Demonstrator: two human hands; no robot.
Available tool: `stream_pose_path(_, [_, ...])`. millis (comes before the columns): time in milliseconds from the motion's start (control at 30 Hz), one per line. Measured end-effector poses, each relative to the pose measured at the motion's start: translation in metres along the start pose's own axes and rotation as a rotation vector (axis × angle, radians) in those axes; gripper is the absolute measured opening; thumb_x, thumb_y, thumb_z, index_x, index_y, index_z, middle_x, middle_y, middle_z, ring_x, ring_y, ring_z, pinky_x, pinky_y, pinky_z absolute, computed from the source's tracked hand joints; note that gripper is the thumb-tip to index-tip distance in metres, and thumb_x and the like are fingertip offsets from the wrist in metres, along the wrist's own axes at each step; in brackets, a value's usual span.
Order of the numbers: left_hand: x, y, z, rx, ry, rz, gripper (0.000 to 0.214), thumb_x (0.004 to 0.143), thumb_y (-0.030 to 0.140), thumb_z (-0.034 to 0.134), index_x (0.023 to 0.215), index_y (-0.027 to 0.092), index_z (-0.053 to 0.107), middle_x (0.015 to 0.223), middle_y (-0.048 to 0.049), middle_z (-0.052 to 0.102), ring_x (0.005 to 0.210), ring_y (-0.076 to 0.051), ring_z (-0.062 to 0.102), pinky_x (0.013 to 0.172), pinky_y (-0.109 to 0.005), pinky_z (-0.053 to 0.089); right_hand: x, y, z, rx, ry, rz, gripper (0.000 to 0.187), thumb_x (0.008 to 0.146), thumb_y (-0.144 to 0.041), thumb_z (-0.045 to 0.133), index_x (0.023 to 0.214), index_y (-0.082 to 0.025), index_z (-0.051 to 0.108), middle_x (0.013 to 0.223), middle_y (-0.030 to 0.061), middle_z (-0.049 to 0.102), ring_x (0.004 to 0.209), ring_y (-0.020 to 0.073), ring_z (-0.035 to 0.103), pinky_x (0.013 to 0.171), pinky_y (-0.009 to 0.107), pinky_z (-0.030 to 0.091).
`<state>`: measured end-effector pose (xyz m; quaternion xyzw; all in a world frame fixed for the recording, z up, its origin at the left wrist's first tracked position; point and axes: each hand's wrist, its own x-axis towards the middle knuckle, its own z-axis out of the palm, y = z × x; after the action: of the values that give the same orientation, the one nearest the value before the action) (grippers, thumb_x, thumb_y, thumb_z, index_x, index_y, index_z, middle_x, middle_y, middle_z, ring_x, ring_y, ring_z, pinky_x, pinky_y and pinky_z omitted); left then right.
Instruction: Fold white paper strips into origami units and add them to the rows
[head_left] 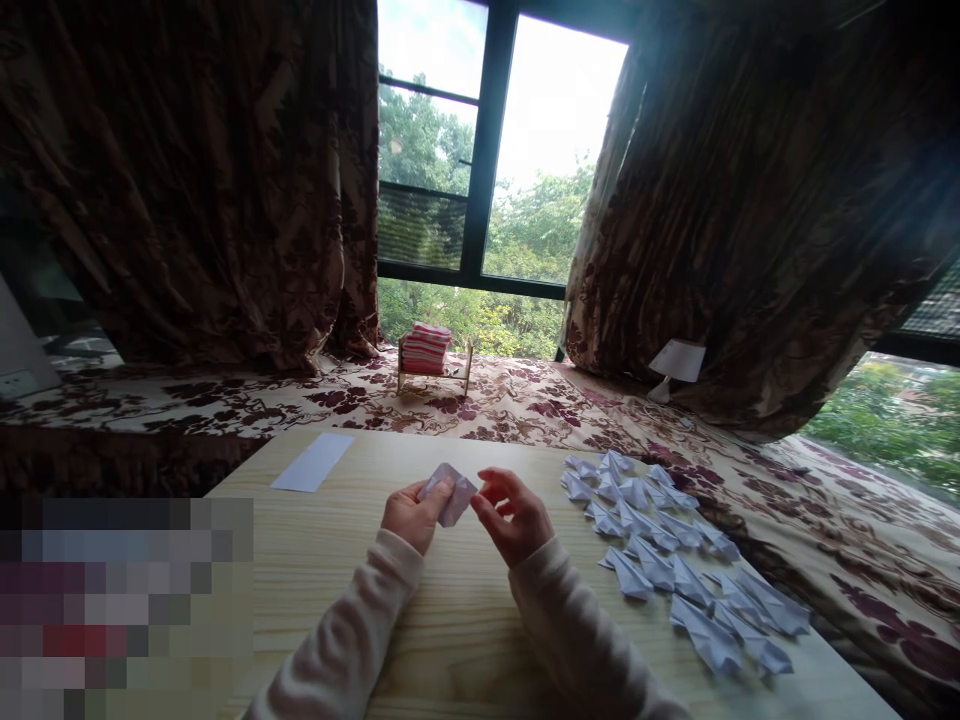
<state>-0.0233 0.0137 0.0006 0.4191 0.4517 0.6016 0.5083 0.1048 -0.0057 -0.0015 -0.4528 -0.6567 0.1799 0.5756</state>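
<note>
My left hand (412,515) is closed on a small folded piece of white paper (454,503), the thumb pressed on its face. The paper is held above the table, with one corner pointing right. Beside that corner is my right hand (514,514), its fingers loosely curled and the thumb apart from the forefinger. Whether a fingertip touches the paper's edge I cannot tell. To the right, several folded white paper pieces (634,522) with pointed ends lie grouped on the table. A flat white paper sheet (313,463) rests at the far left.
The pale wooden table (450,630) meets a ledge covered in floral cloth (517,400). On the ledge stand a small rack (469,368) with folded red-and-white cloths (426,349) and a small white lamp (677,360). Patterned curtains (247,200) flank the window. The lower left is pixelated.
</note>
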Motion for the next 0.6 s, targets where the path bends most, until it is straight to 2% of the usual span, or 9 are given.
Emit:
stream_pose_path(67, [-0.0024, 0.0023, 0.0007, 0.018, -0.009, 0.015, 0.034, 0.049, 0.040, 0.070, 0.062, 0.009, 0.068, 0.047, -0.0006, 0.057, 0.046, -0.011, 0.048, 0.046, -0.023, 0.038, 0.0017, -0.0035, -0.0058, -0.037, -0.040, -0.153, 0.025, 0.071, -0.020, 0.055, 0.096, -0.019, 0.056, 0.079, 0.0039, 0.059, 0.063, 0.0124, 0.056, 0.048, 0.021, 0.046])
stream_pose_path(167, [-0.0065, 0.0046, 0.0026, 0.033, -0.026, 0.032, 0.030, 0.050, 0.039, 0.069, 0.056, 0.010, 0.066, 0.042, 0.0016, 0.053, 0.042, -0.009, 0.044, 0.043, -0.021, 0.035, 0.0024, -0.0053, -0.0096, -0.085, -0.136, -0.290, 0.019, 0.075, -0.015, 0.050, 0.091, -0.020, 0.059, 0.084, 0.0049, 0.057, 0.065, 0.0122, 0.055, 0.052, 0.023, 0.048])
stream_pose_path(400, [-0.0090, 0.0039, 0.0034, 0.036, -0.056, 0.037, 0.025, 0.054, 0.035, 0.065, 0.049, 0.010, 0.062, 0.039, 0.0028, 0.048, 0.039, -0.007, 0.039, 0.041, -0.020, 0.033, 0.0012, -0.0026, -0.0106, -0.238, -0.141, -0.412, 0.015, 0.079, -0.015, 0.049, 0.090, -0.020, 0.059, 0.083, 0.0058, 0.057, 0.068, 0.0143, 0.055, 0.061, 0.029, 0.049])
stream_pose_path(600, [-0.0093, 0.0048, 0.0025, 0.004, -0.093, 0.006, 0.026, 0.054, 0.035, 0.065, 0.049, 0.010, 0.062, 0.040, 0.0007, 0.051, 0.038, -0.007, 0.041, 0.041, -0.021, 0.034, 0.0026, -0.0027, -0.0106, -0.183, -0.216, -0.459, 0.027, 0.075, -0.012, 0.051, 0.100, -0.020, 0.055, 0.082, 0.0053, 0.056, 0.063, 0.0131, 0.053, 0.050, 0.024, 0.048])
